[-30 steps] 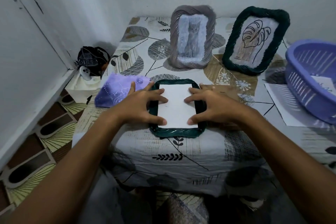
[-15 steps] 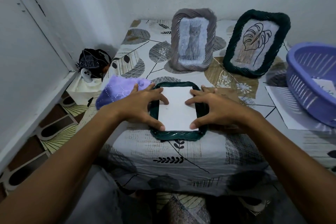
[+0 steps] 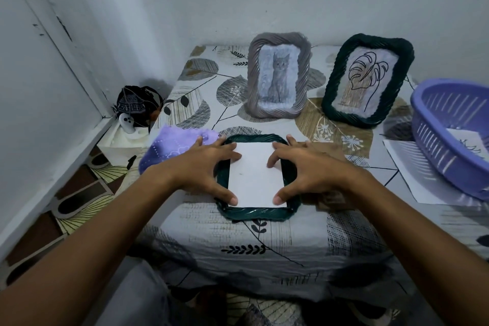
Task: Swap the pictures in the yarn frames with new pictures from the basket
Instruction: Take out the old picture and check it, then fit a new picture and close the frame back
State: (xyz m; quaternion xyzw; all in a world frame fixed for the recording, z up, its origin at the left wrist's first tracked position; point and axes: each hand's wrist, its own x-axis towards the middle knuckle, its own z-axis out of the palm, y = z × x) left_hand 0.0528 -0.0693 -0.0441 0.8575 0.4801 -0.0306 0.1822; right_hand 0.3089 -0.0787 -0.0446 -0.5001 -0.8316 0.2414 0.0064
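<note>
Nearest, a dark green yarn frame [image 3: 258, 213] lies face down at the table's [image 3: 238, 246] front edge, a white sheet [image 3: 255, 174] in its opening. The left hand [image 3: 201, 167] and right hand [image 3: 309, 167] press spread fingers on the sheet's edges, gripping nothing. A purple cloth [image 3: 174, 145] lies just left. Farther back stand two frames: a grey cat frame [image 3: 277, 74] and a green leaf frame [image 3: 367, 79]. The purple basket [image 3: 449, 140], right, holds one picture [image 3: 468, 143]. No writing is legible.
</note>
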